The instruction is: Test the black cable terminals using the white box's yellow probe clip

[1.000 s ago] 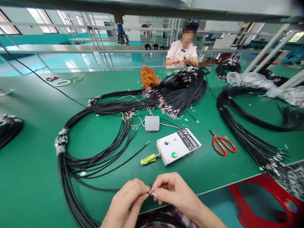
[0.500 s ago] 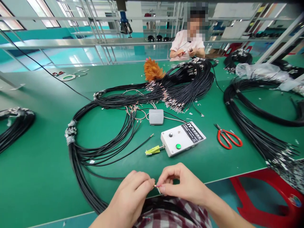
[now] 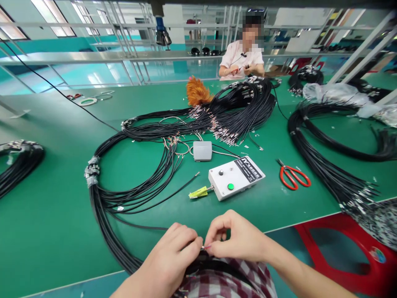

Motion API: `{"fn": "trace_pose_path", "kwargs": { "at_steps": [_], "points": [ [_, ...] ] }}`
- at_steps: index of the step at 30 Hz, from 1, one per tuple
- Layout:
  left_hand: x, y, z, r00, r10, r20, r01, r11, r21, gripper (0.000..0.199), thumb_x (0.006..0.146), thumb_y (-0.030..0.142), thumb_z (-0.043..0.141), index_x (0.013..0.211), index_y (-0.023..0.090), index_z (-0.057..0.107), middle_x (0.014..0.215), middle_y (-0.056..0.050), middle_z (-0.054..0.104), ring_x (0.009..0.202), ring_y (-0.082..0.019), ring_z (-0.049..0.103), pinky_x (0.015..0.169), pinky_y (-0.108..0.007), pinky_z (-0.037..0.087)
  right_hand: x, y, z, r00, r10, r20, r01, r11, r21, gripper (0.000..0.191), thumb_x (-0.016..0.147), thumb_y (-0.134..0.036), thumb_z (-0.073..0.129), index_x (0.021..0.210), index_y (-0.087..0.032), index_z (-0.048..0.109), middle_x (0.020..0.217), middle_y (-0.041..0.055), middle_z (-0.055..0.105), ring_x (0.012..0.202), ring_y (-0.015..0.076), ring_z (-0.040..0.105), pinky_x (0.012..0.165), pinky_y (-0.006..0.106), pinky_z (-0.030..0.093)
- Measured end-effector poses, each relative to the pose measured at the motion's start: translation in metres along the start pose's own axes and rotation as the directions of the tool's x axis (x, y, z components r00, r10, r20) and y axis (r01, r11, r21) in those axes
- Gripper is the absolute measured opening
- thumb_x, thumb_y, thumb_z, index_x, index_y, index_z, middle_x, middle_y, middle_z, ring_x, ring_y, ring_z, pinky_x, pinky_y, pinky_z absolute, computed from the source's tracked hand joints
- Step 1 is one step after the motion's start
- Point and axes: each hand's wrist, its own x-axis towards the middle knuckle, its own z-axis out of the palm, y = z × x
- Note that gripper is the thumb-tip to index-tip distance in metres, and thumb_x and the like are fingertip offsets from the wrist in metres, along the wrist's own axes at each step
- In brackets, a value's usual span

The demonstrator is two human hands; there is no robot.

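My left hand (image 3: pixel 176 258) is closed on the end of a black cable (image 3: pixel 144 226) that runs in from the bundle (image 3: pixel 95 207) at the left. Thin wires with red and bare ends (image 3: pixel 204 247) stick out between the two hands. The fingertips of my right hand (image 3: pixel 234 240) pinch those wire ends. Both hands are just over the table's front edge, above my lap. Beyond them lies a white box-shaped device (image 3: pixel 237 178) with a green button, a knob and a yellow-green clip (image 3: pixel 198 193) on its shaft.
Red-handled cutters (image 3: pixel 293 176) lie right of the device. A grey pedal-like box (image 3: pixel 202 151) sits behind it. More black cable bundles (image 3: pixel 328 145) lie at the right and back, near an orange feather duster (image 3: pixel 198 92). A red stool (image 3: pixel 316 248) stands below. Across the table sits a person (image 3: pixel 242 58).
Both hands stay pinched at the wire ends, which now show less between the fingers. A white wire tip that pointed down is no longer visible. The view has shifted slightly.
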Motion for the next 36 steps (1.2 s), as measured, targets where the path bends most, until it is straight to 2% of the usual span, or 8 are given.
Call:
{"fn": "trace_pose_path", "kwargs": {
  "at_steps": [5, 12, 17, 21, 25, 27, 30, 36],
  "points": [
    [0.001, 0.003, -0.007, 0.997, -0.067, 0.031, 0.071, 0.981, -0.178, 0.033, 0.096, 0.004, 0.033, 0.103, 0.019, 0.061, 0.086, -0.006, 0.064, 0.076, -0.017, 0.057, 0.069, -0.023, 0.049, 0.007, 0.004, -0.003, 0.969, 0.033, 0.245, -0.113, 0.94, 0.321, 0.009, 0.064, -0.023, 0.074, 0.067, -0.014, 0.075, 0.058, -0.0014, 0.068, 0.05, 0.0075, 0.059, 0.053, 0.018, 0.047],
    [-0.007, -0.003, -0.002, 0.992, -0.125, -0.005, 0.121, 0.963, -0.241, 0.03, 0.096, 0.005, 0.038, 0.104, 0.021, 0.062, 0.088, -0.005, 0.061, 0.076, -0.014, 0.058, 0.069, -0.02, 0.049, 0.016, 0.013, 0.003, 0.95, 0.056, 0.307, -0.192, 0.881, 0.432, 0.013, 0.06, -0.025, 0.074, 0.064, -0.014, 0.073, 0.057, -0.0002, 0.069, 0.048, 0.0089, 0.061, 0.051, 0.019, 0.049],
    [-0.007, -0.003, -0.003, 0.998, -0.065, 0.016, 0.067, 0.991, -0.115, 0.032, 0.092, -0.001, 0.035, 0.103, 0.016, 0.06, 0.083, -0.006, 0.06, 0.073, -0.017, 0.052, 0.067, -0.025, 0.047, 0.01, -0.001, -0.005, 0.981, -0.025, 0.194, 0.024, 1.0, 0.009, 0.012, 0.065, -0.016, 0.064, 0.071, -0.015, 0.075, 0.061, -0.001, 0.067, 0.054, 0.0086, 0.057, 0.053, 0.019, 0.044],
    [-0.007, -0.004, -0.005, 0.999, -0.039, 0.029, 0.041, 0.996, -0.075, 0.032, 0.092, -0.001, 0.036, 0.103, 0.017, 0.061, 0.083, -0.007, 0.061, 0.072, -0.017, 0.051, 0.065, -0.027, 0.046, 0.007, -0.012, -0.01, 0.967, -0.148, 0.208, 0.196, 0.952, -0.235, 0.015, 0.067, -0.012, 0.061, 0.073, -0.017, 0.074, 0.068, -0.0002, 0.069, 0.06, 0.0101, 0.057, 0.054, 0.02, 0.043],
    [-0.009, -0.004, 0.002, 0.982, -0.179, -0.063, 0.149, 0.935, -0.323, 0.026, 0.095, 0.003, 0.04, 0.101, 0.019, 0.059, 0.084, -0.005, 0.061, 0.075, -0.016, 0.056, 0.069, -0.024, 0.049, 0.013, -0.005, -0.001, 0.957, 0.046, 0.285, -0.1, 0.979, 0.176, 0.009, 0.07, -0.023, 0.066, 0.073, -0.015, 0.069, 0.061, -0.003, 0.065, 0.046, 0.0054, 0.052, 0.044, 0.016, 0.033],
    [-0.011, -0.002, 0.009, 0.947, -0.298, -0.119, 0.22, 0.873, -0.436, 0.022, 0.095, 0.006, 0.043, 0.095, 0.021, 0.059, 0.081, -0.003, 0.061, 0.073, -0.014, 0.057, 0.068, -0.022, 0.049, 0.016, 0.004, 0.009, 0.942, 0.123, 0.312, -0.262, 0.852, 0.453, 0.015, 0.067, -0.028, 0.071, 0.07, -0.014, 0.067, 0.059, -0.0037, 0.064, 0.039, 0.0025, 0.047, 0.039, 0.016, 0.027],
    [-0.011, 0.003, 0.017, 0.839, -0.525, -0.144, 0.352, 0.725, -0.592, 0.013, 0.096, 0.015, 0.049, 0.096, 0.022, 0.06, 0.08, -0.001, 0.063, 0.071, -0.013, 0.06, 0.066, -0.021, 0.05, 0.018, 0.016, 0.021, 0.948, 0.176, 0.266, -0.309, 0.713, 0.629, 0.023, 0.064, -0.031, 0.079, 0.07, -0.013, 0.065, 0.057, -0.0038, 0.063, 0.035, 0.001, 0.043, 0.038, 0.016, 0.022],
    [-0.005, 0.004, 0.021, 0.605, -0.795, 0.034, 0.479, 0.33, -0.813, 0.021, 0.093, 0.04, 0.058, 0.1, 0.02, 0.055, 0.063, 0.004, 0.057, 0.057, -0.011, 0.051, 0.052, -0.019, 0.04, 0.016, 0.021, 0.02, 0.997, 0.082, -0.01, -0.065, 0.854, 0.516, 0.033, 0.074, -0.044, 0.075, 0.079, -0.013, 0.066, 0.066, -0.003, 0.064, 0.04, 0.0019, 0.05, 0.043, 0.016, 0.028]
  ]
}}
